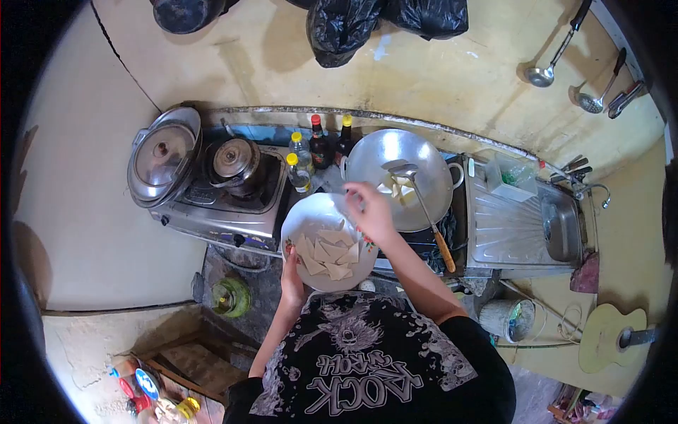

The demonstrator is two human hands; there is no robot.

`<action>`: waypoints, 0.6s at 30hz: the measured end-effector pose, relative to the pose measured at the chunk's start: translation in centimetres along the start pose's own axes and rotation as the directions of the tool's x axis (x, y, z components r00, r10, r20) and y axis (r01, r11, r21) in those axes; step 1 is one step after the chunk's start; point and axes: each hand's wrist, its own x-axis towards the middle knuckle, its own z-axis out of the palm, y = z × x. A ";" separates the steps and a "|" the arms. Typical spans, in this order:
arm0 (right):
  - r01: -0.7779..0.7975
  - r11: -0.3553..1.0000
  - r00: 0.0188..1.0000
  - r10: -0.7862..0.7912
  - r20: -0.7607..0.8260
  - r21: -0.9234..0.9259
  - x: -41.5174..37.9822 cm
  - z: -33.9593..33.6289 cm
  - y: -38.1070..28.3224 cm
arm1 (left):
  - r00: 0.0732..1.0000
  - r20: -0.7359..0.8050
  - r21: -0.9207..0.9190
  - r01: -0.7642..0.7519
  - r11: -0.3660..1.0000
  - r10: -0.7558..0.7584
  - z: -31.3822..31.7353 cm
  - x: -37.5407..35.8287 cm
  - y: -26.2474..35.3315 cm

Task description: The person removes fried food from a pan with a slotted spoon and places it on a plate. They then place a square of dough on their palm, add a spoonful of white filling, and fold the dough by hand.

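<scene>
My left hand point(292, 278) grips the left rim of a white bowl point(325, 207) with a floral edge. Several pale, flat triangular slices point(326, 253), which look like tofu, lie inside it. Over the bowl's upper right rim is my right hand point(370, 213), fingers loosely bent and apart, with nothing visible in them. Just beyond it, a large metal wok point(371, 155) sits on a stove and contains several pale pieces point(400, 192). A spatula point(426, 205) with a wooden handle rests in the wok, its handle sticking out over the front rim.
Left are a gas stove point(205, 215), a small lidded pot point(238, 164) and a large lidded pot point(164, 159). Bottles point(321, 145) stand beside the wok. Right is a metal sink point(563, 226) with a plastic container point(510, 177). A bucket point(510, 319) and guitar point(611, 339) are lower right.
</scene>
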 end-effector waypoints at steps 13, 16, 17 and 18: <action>0.315 0.948 0.872 -0.302 0.385 0.031 -4.3 0.7 -4.4 | 0.998 0.066 0.122 -0.027 0.992 0.019 1.4 0.2 0.0; 0.265 0.962 0.883 -0.216 0.417 -0.062 -5.5 0.5 -4.5 | 0.998 0.047 0.090 0.039 0.995 -0.044 2.7 -0.2 0.5; 0.237 0.966 0.890 -0.171 0.422 -0.108 -6.0 0.6 -4.6 | 0.998 0.057 0.113 0.028 0.993 -0.034 2.5 0.0 0.3; 0.180 0.980 0.906 -0.132 0.403 -0.084 -6.5 0.9 -4.5 | 0.997 0.068 0.136 0.017 0.991 -0.026 2.1 0.2 0.0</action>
